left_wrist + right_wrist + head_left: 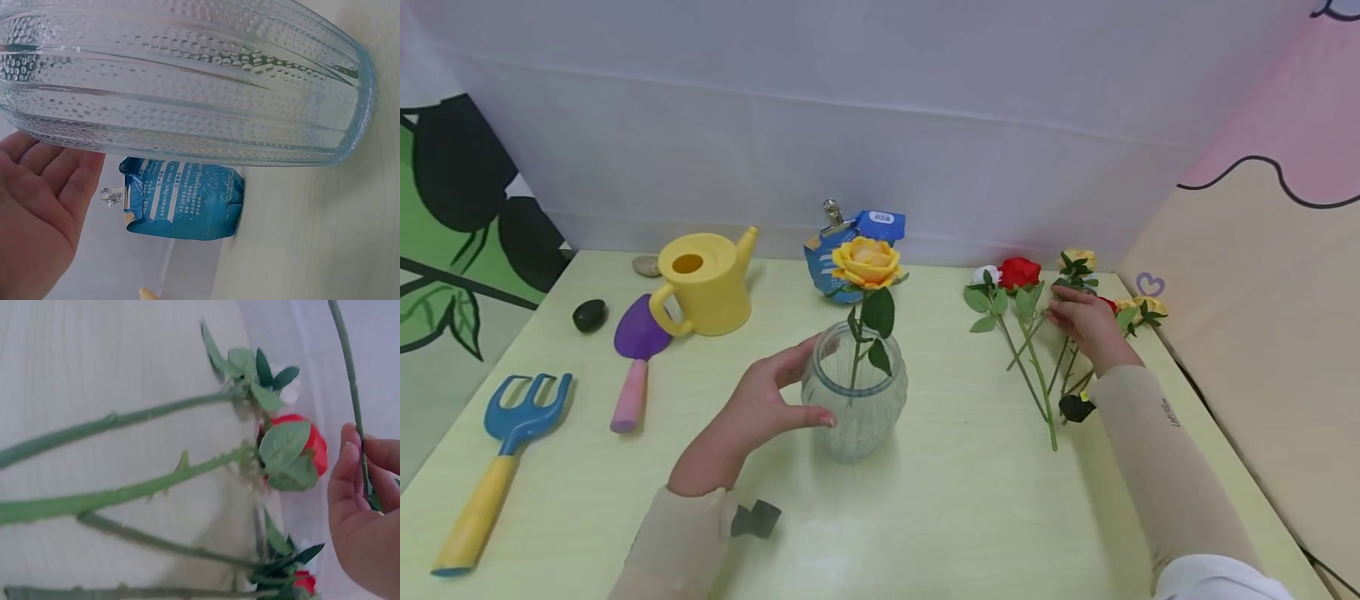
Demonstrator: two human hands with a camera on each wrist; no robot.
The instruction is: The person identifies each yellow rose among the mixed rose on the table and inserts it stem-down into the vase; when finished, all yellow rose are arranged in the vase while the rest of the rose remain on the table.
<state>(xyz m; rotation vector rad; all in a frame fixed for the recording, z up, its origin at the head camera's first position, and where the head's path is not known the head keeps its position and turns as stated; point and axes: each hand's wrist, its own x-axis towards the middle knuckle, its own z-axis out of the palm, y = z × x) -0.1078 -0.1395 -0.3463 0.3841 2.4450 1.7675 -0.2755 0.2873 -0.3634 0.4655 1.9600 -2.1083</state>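
Observation:
A ribbed clear glass vase point(853, 429) stands upright on the table, with one yellow rose point(867, 262) standing in it. My left hand point(767, 396) holds the vase from its left side, thumb in front and fingers round the back; the left wrist view shows the fingers along the glass. Over at the right, my right hand point(1086, 325) pinches a green rose stem point(351, 381) between thumb and fingers. Its bloom lies outside the right wrist view. Beside that hand lie a red rose point(1019, 272), a white rose point(987, 273) and several other roses.
A blue bag point(187, 200) closed with a metal binder clip stands behind the vase. On the left are a yellow watering can point(711, 287), a purple trowel point(642, 329), a blue hand fork point(529, 417), a black stone point(590, 315) and a grey stone point(646, 266).

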